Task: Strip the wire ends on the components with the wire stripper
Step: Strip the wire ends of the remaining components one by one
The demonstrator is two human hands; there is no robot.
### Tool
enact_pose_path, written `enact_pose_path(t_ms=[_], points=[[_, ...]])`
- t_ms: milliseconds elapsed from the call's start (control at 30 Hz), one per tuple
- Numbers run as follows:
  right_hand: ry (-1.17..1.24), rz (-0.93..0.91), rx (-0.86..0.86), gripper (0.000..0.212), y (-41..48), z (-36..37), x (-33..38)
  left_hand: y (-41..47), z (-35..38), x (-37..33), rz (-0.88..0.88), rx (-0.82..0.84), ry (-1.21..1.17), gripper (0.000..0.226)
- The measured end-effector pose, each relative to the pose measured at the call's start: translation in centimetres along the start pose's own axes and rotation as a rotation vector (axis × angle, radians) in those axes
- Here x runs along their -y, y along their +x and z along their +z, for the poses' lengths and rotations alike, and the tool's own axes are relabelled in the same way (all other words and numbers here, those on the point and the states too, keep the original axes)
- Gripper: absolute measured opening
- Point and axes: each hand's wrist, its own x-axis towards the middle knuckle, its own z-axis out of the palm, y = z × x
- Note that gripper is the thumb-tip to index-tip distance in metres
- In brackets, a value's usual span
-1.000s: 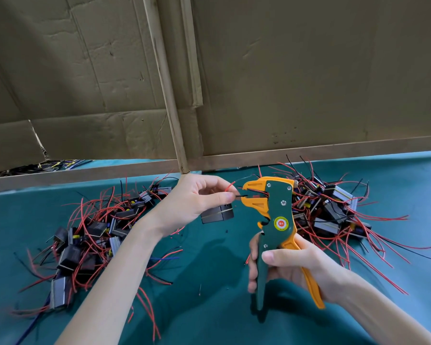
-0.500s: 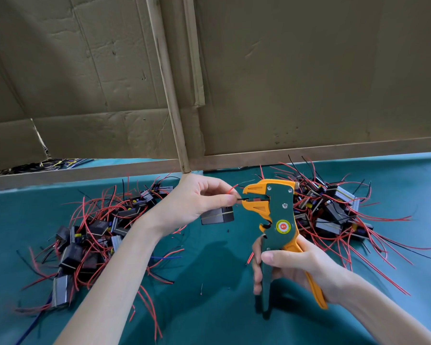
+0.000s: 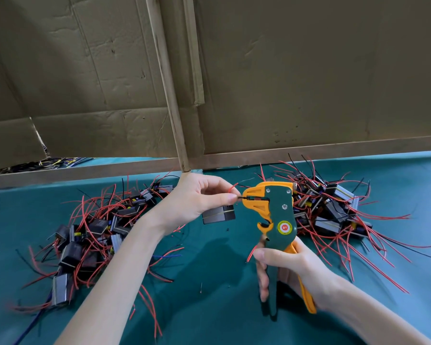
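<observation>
Now, from the head camera, looking down over both forearms: the left hand (image 3: 197, 200) pinches a thin black wire (image 3: 240, 196) between thumb and forefinger, right at the mouth of the wire stripper (image 3: 279, 212), so that only the short end reaches between the orange jaws; the wire's tip is hidden inside the head. The component (image 3: 218, 214) it belongs to, a small dark block with a metal side, hangs just below that hand, off the table, and its red wire (image 3: 232, 188) curls free above the fingers. The right hand (image 3: 291, 267) holds the stripper upright, fingers curled round the green handle and palm against the orange one. The handles look partly drawn together, which suggests a squeeze, though whether the insulation is cut cannot be told. Holding the tool head level with the left fingertips lets the wire run straight into the jaws. On the green table cover (image 3: 209, 307) the left pile (image 3: 97, 230) and the right pile (image 3: 334, 210) of components lie well apart, probably to keep finished and waiting pieces separate; which is which cannot be told. Cardboard sheets (image 3: 309, 70) stand along the table's far edge
</observation>
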Motion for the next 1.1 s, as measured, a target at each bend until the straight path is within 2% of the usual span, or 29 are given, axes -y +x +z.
enact_pose_path(t_ms=[67,200,300,367,433,533,767,867,967,1100], points=[[0.044,-0.016,-0.036,0.024,0.0,0.7,-0.4,0.2,0.1,0.2,0.016,-0.011,-0.046,0.009],[0.126,-0.028,-0.292,0.036,0.5,1.2,-1.4,0.6,0.3,1.3,0.004,-0.063,-0.107,0.015],[0.119,0.03,-0.187,0.036,0.5,0.3,-0.7,0.9,0.9,2.2,0.006,-0.065,-0.143,0.01],[0.199,0.091,-0.046,0.028,0.6,-0.1,0.0,1.0,1.4,2.8,-0.009,-0.095,-0.217,0.009],[0.299,0.104,0.032,0.029,0.7,-0.4,0.3,1.1,1.7,3.4,-0.035,-0.104,-0.348,0.014],[0.408,0.067,0.009,0.031,0.8,-0.9,0.7,1.2,1.8,3.8,-0.066,-0.044,-0.589,0.019],[0.464,-0.007,-0.111,0.02,0.9,-1.5,1.7,1.4,1.4,4.3,-0.139,-0.047,-0.78,0.017],[0.411,-0.004,-0.106,0.019,0.9,-1.5,1.5,1.4,1.3,3.8,-0.121,-0.083,-0.732,0.017],[0.319,-0.006,-0.07,0.017,0.9,-1.4,1.2,1.3,1.5,3.0,-0.088,-0.142,-0.586,0.017],[0.215,0.002,-0.001,0.025,0.8,-1.3,0.7,1.3,1.8,2.4,0.04,-0.231,-0.18,0.012]])
